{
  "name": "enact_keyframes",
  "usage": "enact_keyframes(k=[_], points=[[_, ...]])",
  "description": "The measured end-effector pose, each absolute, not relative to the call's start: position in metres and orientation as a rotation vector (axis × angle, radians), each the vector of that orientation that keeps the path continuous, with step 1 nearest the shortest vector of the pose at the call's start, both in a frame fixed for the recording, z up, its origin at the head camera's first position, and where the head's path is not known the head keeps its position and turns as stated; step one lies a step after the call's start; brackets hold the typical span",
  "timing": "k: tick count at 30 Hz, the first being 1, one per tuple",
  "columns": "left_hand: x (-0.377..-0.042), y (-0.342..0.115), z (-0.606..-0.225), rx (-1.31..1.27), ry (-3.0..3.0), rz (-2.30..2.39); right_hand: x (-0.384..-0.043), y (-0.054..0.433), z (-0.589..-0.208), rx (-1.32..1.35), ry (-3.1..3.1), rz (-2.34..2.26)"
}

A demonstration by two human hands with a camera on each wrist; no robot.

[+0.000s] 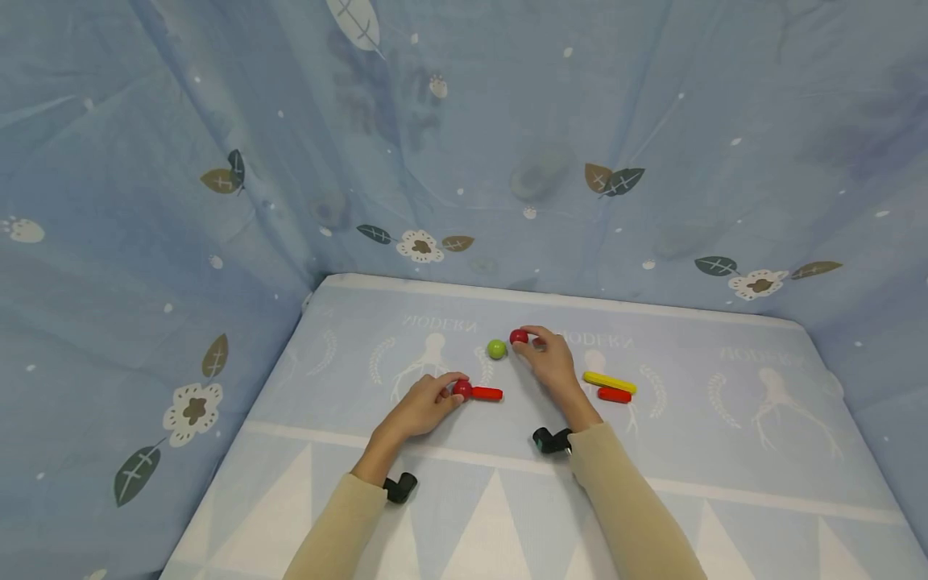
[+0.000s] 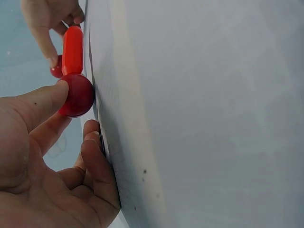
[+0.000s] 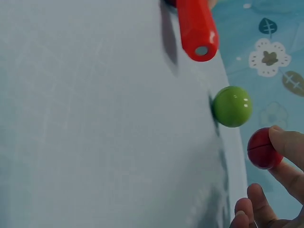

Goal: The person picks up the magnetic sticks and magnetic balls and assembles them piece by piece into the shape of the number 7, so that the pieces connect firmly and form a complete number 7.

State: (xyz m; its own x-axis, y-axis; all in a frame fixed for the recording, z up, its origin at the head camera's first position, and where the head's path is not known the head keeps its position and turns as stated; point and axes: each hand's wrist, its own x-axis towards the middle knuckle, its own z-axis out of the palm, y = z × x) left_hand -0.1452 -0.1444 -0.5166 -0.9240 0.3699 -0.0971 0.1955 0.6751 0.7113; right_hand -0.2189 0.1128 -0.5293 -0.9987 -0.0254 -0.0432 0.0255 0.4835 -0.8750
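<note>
My left hand [image 1: 426,405] pinches a dark red ball [image 2: 77,95] between thumb and finger. A short red rod [image 1: 486,394] meets that ball and points to the right; a small metal disc shows in its free end in the right wrist view. Farther back, my right hand [image 1: 551,360] pinches another red ball [image 3: 264,148], which has a thin seam. Just left of this ball, a green ball [image 1: 496,349] rests on the table. Part of another red piece [image 1: 539,342] shows behind the right fingers, mostly hidden.
Right of my right forearm, a yellow rod [image 1: 609,382] and a red rod [image 1: 615,395] lie side by side. Black wrist devices [image 1: 553,441] stick out from both wrists. The patterned tabletop [image 1: 783,387] ends at a blue curtain [image 1: 580,113] behind and at the sides.
</note>
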Motion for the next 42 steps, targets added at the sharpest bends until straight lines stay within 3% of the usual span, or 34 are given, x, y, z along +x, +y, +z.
enact_keyframes(k=[23, 42], points=[[-0.145, -0.144, -0.517, 0.424, 2.649, 1.087, -0.161, 0.129, -0.524, -0.026, 2.603, -1.47], [-0.146, -0.144, -0.515, 0.411, 2.637, 1.08, -0.151, 0.131, -0.54, -0.271, 2.622, -1.438]])
